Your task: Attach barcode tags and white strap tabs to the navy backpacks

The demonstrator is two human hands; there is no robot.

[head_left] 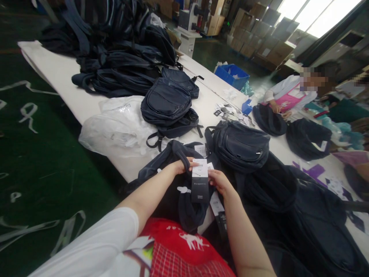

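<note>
A dark navy backpack (161, 161) lies in front of me at the table's edge, with its straps loose on top. Above it I see a hang tag (200, 188), white at the top and black below with small pale lettering. My left hand (183, 166) is closed, its fingers pinching the tag's upper left edge beside a strap. From the other side, my right hand (220, 181) pinches the tag's right edge, where another white tag partly shows behind. A small white piece (183, 189) dangles left of the tag. Lower down, another black-and-white tag (219, 211) hangs by my right wrist.
Backpacks (240, 144) lie to the right, with more piled (121, 65) at the far left. Clear plastic bags (115, 130) lie on the white table (213, 82). Loose tags (230, 112) lie mid-table. A co-worker (288, 94) handles a bag opposite. A blue bin (232, 76) stands beyond.
</note>
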